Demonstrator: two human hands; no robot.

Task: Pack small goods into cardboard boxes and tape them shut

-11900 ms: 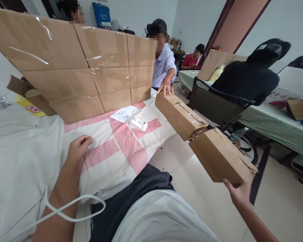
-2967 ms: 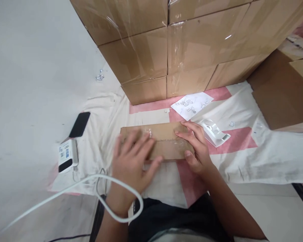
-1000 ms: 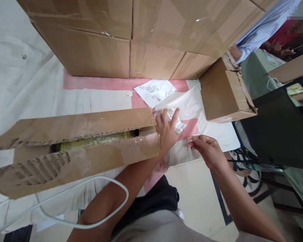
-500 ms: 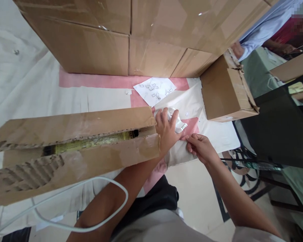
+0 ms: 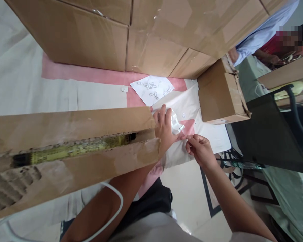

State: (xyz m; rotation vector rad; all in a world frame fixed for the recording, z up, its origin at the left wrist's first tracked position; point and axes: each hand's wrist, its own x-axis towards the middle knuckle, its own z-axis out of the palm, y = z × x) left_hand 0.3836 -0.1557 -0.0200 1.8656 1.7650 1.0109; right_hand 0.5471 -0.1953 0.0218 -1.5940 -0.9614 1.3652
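A long cardboard box (image 5: 73, 148) lies across my left forearm, its top slit open over a yellow-green item (image 5: 73, 149) inside. My left hand (image 5: 163, 129) reaches past the box's end and rests its fingers on a white tape dispenser (image 5: 176, 123) on the pink-and-white cloth. My right hand (image 5: 200, 149) is just right of the dispenser, thumb and fingers pinched together at the tape end; the tape itself is too thin to see.
A wall of taped cartons (image 5: 131, 37) stands behind. A white sheet with small clips (image 5: 153, 89) lies near it. Another long box (image 5: 221, 90) sits at the right table edge. A dark chair (image 5: 272, 134) and another person's sleeve (image 5: 262, 33) are at right.
The long box has come closer and lower in view. My left hand has closed more over the dispenser, and my right hand stays pinched beside it.
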